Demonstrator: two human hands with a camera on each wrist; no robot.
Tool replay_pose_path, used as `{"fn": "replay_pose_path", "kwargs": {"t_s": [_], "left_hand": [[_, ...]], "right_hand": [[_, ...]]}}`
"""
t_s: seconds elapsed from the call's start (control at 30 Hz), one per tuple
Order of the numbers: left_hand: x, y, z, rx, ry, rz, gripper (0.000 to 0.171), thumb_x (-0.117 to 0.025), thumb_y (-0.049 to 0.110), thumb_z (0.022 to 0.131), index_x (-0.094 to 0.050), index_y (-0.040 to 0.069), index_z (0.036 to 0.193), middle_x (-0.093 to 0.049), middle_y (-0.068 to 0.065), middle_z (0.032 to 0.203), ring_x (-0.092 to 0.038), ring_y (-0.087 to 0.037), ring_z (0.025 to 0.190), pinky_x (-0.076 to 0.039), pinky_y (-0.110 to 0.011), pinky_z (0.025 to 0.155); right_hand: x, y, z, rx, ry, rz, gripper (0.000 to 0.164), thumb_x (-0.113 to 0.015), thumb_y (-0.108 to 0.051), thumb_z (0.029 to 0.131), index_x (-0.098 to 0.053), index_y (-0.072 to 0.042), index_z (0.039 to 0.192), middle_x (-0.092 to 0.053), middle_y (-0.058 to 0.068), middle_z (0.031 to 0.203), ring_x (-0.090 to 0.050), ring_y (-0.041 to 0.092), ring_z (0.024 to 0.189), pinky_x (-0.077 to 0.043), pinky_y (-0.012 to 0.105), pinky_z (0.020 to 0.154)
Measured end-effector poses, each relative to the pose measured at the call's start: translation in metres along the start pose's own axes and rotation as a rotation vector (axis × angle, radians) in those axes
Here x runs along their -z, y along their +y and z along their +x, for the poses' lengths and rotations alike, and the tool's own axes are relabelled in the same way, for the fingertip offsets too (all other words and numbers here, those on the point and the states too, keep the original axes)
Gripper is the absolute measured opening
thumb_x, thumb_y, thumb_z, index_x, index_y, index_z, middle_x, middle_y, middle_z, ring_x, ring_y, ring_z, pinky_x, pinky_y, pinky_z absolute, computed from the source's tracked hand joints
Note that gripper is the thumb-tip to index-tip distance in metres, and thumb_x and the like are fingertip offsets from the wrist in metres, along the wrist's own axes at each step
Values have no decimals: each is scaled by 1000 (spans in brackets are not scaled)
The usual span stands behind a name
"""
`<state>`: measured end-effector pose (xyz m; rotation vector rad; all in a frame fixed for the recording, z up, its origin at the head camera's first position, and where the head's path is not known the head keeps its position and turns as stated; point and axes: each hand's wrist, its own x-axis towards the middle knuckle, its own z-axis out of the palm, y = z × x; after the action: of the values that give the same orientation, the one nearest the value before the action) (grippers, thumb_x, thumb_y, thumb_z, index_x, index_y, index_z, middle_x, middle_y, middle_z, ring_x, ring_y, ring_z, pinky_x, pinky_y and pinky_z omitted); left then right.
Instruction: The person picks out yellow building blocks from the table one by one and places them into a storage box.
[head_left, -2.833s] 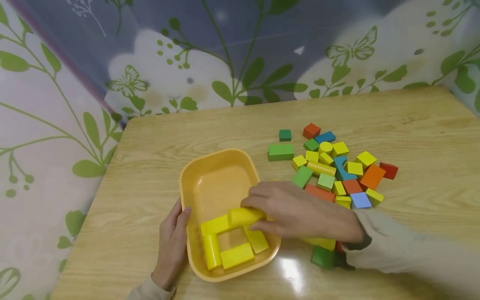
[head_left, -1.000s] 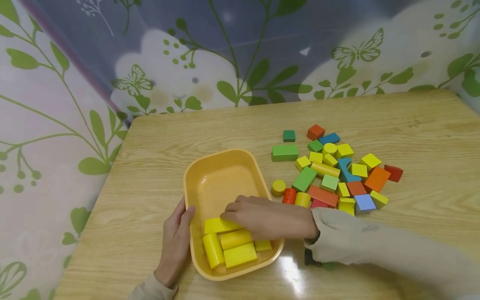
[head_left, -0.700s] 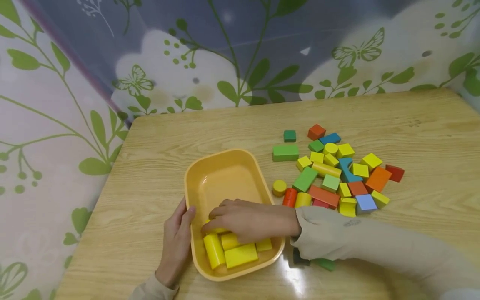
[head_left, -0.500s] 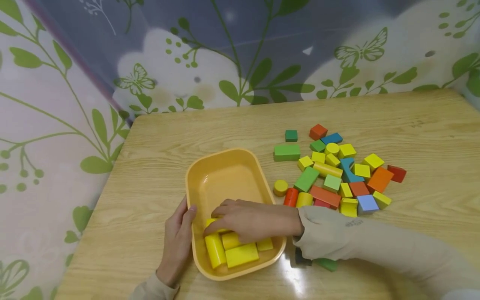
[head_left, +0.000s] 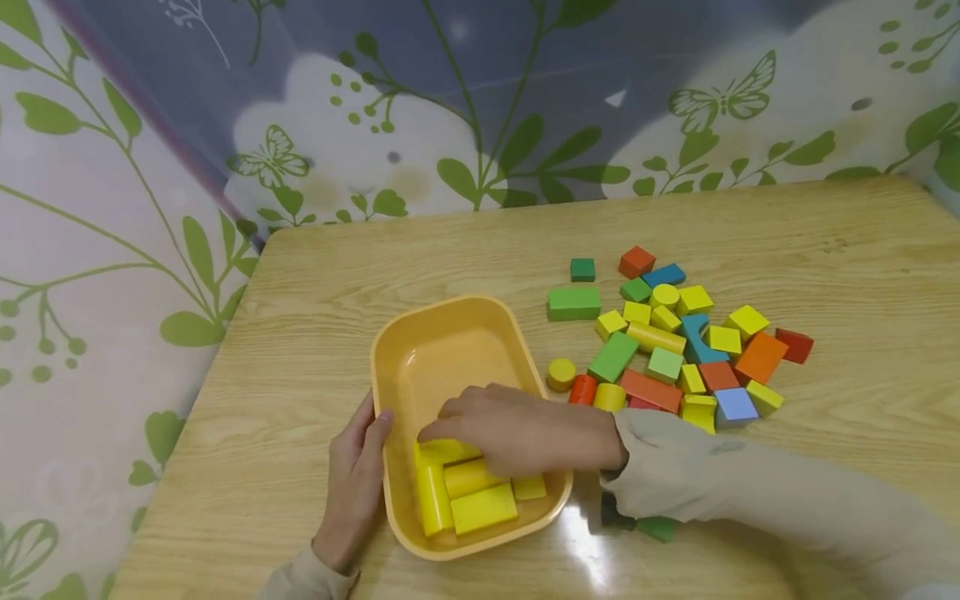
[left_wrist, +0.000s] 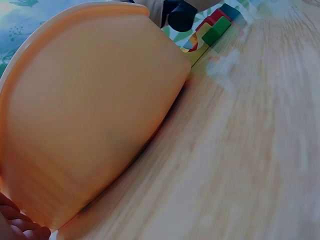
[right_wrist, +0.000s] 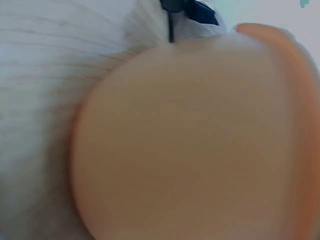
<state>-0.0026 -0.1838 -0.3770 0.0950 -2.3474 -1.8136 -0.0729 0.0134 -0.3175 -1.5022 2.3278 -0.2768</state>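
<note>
Yellow blocks (head_left: 483, 508) lie packed in tray (head_left: 457, 354); L hand (head_left: 354, 483) grips its side, prob. to steady it; R hand (head_left: 517, 427) over one, can't tell if pinching.

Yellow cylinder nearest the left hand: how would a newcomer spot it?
On the wooden table, find the orange tray held by the left hand. Along its left side lies the yellow cylinder. It runs lengthwise, while the tray's other visible cylinder lies crosswise.
</note>
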Motion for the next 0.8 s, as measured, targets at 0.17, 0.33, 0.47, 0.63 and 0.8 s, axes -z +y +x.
{"fn": "replay_pose_path", "kwargs": {"t_s": [0.17, 0.33, 0.47, 0.63, 0.8], "left_hand": [[0, 1, 0, 13, 8, 20, 43, -40, 13, 104, -41, 3, 146, -45, -10, 145, -48, -18, 128, -42, -17, 99], [-1, 2, 0, 17, 13, 21, 42, -41, 13, 103, -42, 4, 145, -47, -9, 144, -48, -18, 128, -41, -16, 99], [-1, 2, 0, 19, 8, 0, 42, -40, 12, 104, -42, 5, 145, -45, -8, 145, -46, -17, 129, -41, -17, 99], [-1, 2, 0, 12, 10, -1, 42, -41, 12, 103, -42, 3, 145, -45, -9, 145, -45, -17, 130, -40, -17, 101], [-2, 1, 0, -5, 14, -5, 42, -40, 10, 103, -41, 2, 145, -46, -10, 144, -45, -18, 130, -40, -18, 101]], "right_hand": [[15, 3, -3, -102, -23, -77, 59, -63, 10, 82, -57, -18, 134, -63, 2, 120, -57, 20, 108, -46, 38, 98], [13, 4, -4, -78, -94, 8, 60, -64, 12, 81, -58, -16, 133, -63, -1, 124, -56, 17, 110, -47, 34, 98], [11, 3, -3, -77, -75, 1, 61, -64, 12, 81, -56, -16, 135, -63, -2, 123, -57, 16, 108, -49, 33, 96], [16, 4, -8, -145, -22, -198, 43, -64, 6, 83, -64, -16, 120, -68, 0, 99, -59, 19, 89, -49, 33, 84], [15, 1, -15, -193, -101, -325, 28, -68, -6, 87, -63, -18, 112, -61, -1, 83, -53, 20, 81, -42, 34, 79]]}}
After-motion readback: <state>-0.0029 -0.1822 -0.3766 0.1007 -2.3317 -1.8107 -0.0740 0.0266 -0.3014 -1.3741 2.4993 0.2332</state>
